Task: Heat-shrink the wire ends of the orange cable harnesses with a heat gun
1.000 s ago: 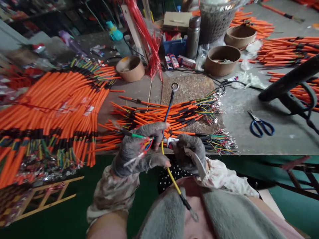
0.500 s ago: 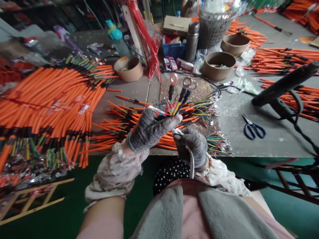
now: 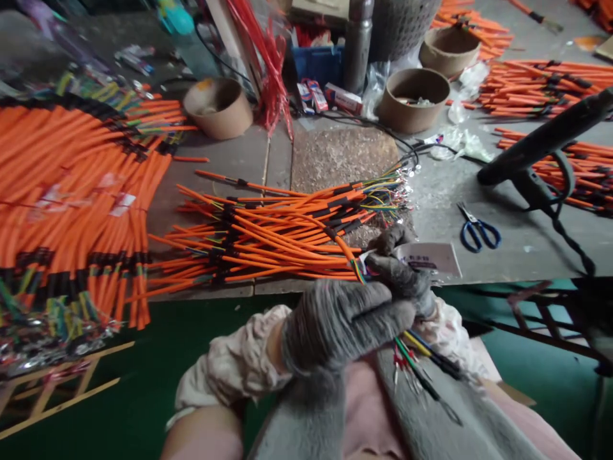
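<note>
Orange-sleeved wire harness [image 3: 345, 249] is what I'm looking at on the head cam from my end, with its multicoloured tip pinched in the right hand [image 3: 402, 278]. That hand wears a grey knit glove and is mostly closed, thumb and fingers nipping the harness right at the front edge of the workbench [image 3: 201, 291]. A white printed card [image 3: 426, 259] sits just behind that hand, and I can't tell if it's being held or just lying there.

Left hand [image 3: 347, 326], also in a grey glove, is closed up with the fingers together, right up against the right hand. From this angle I can't tell what it's gripping, if anything. Thin coloured leads [image 3: 421, 367] with small metal terminals stick out below the hands, over the person's grey fleece vest [image 3: 311, 415].

Behind the hands there's a loose pile of orange harnesses [image 3: 268, 239] on the bench, and a much bigger fan of them [image 3: 71, 191] off to the left. Over on the right are blue-handled scissors [image 3: 480, 234] and a black heat gun [image 3: 531, 147]. Farther back there are brown paper tubs [image 3: 414, 99], a steel flask [image 3: 357, 45] and a blue crate [image 3: 316, 64].
</note>
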Demonstrator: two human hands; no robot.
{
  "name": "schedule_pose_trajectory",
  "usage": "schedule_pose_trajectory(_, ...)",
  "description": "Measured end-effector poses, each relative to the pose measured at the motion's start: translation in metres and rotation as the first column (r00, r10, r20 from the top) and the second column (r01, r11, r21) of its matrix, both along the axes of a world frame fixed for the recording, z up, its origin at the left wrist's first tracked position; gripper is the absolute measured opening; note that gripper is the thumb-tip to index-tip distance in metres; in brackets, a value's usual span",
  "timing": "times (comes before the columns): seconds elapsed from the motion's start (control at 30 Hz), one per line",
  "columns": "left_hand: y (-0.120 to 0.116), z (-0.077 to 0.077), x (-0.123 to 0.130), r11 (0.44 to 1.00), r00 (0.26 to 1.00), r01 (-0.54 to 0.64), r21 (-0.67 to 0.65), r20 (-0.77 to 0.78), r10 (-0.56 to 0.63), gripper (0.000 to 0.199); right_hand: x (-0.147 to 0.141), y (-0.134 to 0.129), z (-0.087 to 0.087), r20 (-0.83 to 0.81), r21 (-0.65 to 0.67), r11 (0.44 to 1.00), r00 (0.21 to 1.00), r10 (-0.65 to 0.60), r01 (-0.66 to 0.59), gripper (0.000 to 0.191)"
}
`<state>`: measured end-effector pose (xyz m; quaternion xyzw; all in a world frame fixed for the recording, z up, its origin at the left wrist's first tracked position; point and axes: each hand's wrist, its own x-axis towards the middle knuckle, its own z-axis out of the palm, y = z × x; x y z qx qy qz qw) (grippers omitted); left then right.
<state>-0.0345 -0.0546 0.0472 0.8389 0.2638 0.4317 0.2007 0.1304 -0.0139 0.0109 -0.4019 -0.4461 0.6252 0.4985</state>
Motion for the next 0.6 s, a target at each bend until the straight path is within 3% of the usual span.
schedule_pose_trajectory(0.07, -0.013, -0.016, 0.01, 0.999, 0.997, 0.048, 0.019, -0.056, -0.047, 0.023, 0.011, -0.002, 0.0, -0.061, -0.092, 0.996, 0.998, -0.026, 0.021, 0.034)
schedule_pose_trajectory(0.17, -0.02, -0.029, 0.018, 0.994, 0.989, 0.064, 0.084, -0.137, -0.052, 0.025, 0.018, -0.002, -0.003, -0.13, -0.184, 0.983, 0.991, -0.025, 0.001, 0.03)
schedule_pose_trajectory(0.27, -0.017, -0.031, 0.018, 0.993, 0.984, 0.047, 0.107, -0.179, -0.027, 0.027, 0.02, 0.0, -0.007, -0.149, -0.249, 0.965, 0.988, 0.05, -0.086, 0.03)
schedule_pose_trajectory(0.4, -0.011, -0.031, 0.019, 0.99, 0.988, 0.036, 0.138, -0.157, -0.014, 0.023, 0.019, 0.001, -0.008, -0.147, -0.265, 0.964, 0.989, -0.002, -0.038, 0.03)
schedule_pose_trajectory(0.5, -0.011, -0.029, 0.02, 0.988, 0.994, 0.033, 0.149, -0.109, -0.017, 0.022, 0.021, 0.003, -0.011, -0.186, -0.273, 0.96, 0.982, 0.015, -0.066, 0.031)
schedule_pose_trajectory(0.6, -0.012, -0.028, 0.017, 0.994, 0.992, 0.104, 0.019, -0.077, -0.102, 0.026, 0.033, 0.002, -0.019, -0.103, -0.219, 0.971, 0.992, 0.079, -0.1, 0.029)
